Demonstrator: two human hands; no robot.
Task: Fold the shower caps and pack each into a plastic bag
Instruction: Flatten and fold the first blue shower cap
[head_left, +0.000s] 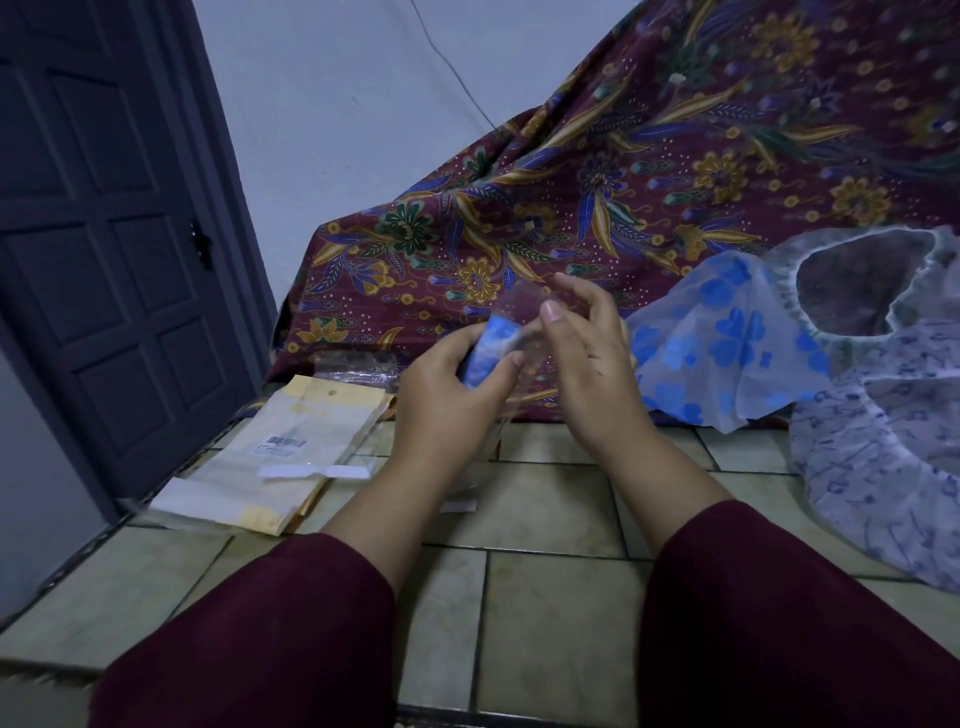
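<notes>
Head view takes in a tiled floor (545, 582) that fills the lower half, with a dark panelled door (104, 234) at its left edge and a big maroon floral cloth (649, 171) draped over something along its far edge. At the floor's right edge lies a pale shower cap with a small blue print (883, 483), its elastic opening facing up, and just beside it, resting against the cloth, a white shower cap with bold blue flowers (727, 348). Near the far left corner of the floor sits a stack of flat cream packets (275, 462) bearing a barcode label, with crumpled clear plastic (358, 366) just behind it. Two forearms in dark red sleeves (779, 613) reach forward over the middle of the floor. The left hand (447, 384) curls its fingers and thumb round a folded blue shower cap (491, 353), held above the floor. The right hand (587, 353) pinches a clear plastic bag (519, 306) around the cap's upper end, fingers bent; how far the cap sits inside the bag I cannot tell.
</notes>
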